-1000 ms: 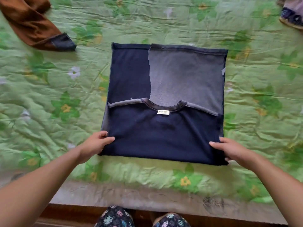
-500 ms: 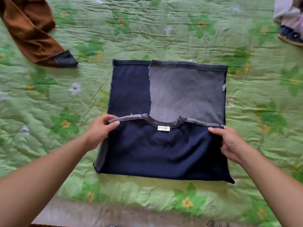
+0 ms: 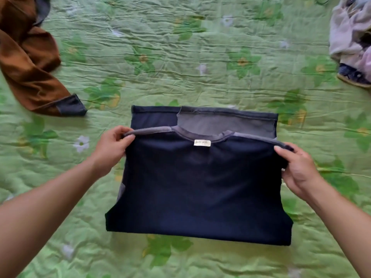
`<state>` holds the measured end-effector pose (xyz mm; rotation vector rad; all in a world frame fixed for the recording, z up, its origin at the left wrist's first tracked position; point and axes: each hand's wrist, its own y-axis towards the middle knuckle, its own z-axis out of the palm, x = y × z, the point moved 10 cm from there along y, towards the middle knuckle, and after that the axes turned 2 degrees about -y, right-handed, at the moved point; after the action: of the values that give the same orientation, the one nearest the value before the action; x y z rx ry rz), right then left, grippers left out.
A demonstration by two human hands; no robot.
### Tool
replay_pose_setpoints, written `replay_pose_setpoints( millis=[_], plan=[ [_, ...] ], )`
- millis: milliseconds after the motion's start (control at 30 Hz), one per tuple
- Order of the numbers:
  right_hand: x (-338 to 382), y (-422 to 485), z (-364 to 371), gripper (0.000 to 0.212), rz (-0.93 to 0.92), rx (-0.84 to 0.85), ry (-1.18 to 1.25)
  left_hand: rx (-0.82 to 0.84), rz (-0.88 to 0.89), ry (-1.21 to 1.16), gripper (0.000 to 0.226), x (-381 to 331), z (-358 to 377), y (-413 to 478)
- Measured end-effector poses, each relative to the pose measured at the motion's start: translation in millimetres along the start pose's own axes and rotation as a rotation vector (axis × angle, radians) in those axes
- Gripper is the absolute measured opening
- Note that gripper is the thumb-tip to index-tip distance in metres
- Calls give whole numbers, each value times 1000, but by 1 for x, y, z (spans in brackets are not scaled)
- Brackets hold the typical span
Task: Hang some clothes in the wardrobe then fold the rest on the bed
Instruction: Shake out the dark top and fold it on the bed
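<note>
**Both hands grip the shirt's shoulder edge**

Head view: A navy shirt (image 3: 200,187) lies on the bed, near the middle of a green flowered bedspread (image 3: 200,57) and close to the person. It is doubled over. The fold runs along the near side, and the shoulder edge with its grey trim is carried across the top layer toward the far hem (image 3: 204,112). A strip of the lower layer shows between that edge and the hem, navy on the left and grey inside-out fabric on the right. A small pale label (image 3: 202,143) sits just under the neckline; its print is too blurred to read.

The left hand (image 3: 112,149) pinches the left end of the shoulder edge, thumb on top and fingers curled under the trim. The right hand (image 3: 297,167) clamps the right end the same way, with its thumb lying along the seam and its fingers tucked behind the cloth. The top layer stretches fairly taut between the two hands. Both bare forearms reach in from the lower corners.

A brown garment (image 3: 30,67) with a dark cuff lies crumpled at the far left, well apart from the shirt. A heap of pale clothes (image 3: 353,37) sits at the far right edge, with a dark striped piece showing beneath it.
</note>
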<state>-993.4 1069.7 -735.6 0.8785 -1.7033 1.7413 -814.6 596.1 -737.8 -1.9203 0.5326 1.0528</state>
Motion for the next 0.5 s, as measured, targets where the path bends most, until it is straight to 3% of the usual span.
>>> replay_pose_setpoints(
  millis=[200,333,500],
  plan=[
    [38,68,14,19,-132,-106,-204,-49,115,202,9,-40,13,74],
    [44,87,22,13,-288,-179,-560,-158,109,384,7,-27,12,89],
    [63,87,22,5,-414,-295,-683,-272,113,417,4,-25,5,87]
  ],
)
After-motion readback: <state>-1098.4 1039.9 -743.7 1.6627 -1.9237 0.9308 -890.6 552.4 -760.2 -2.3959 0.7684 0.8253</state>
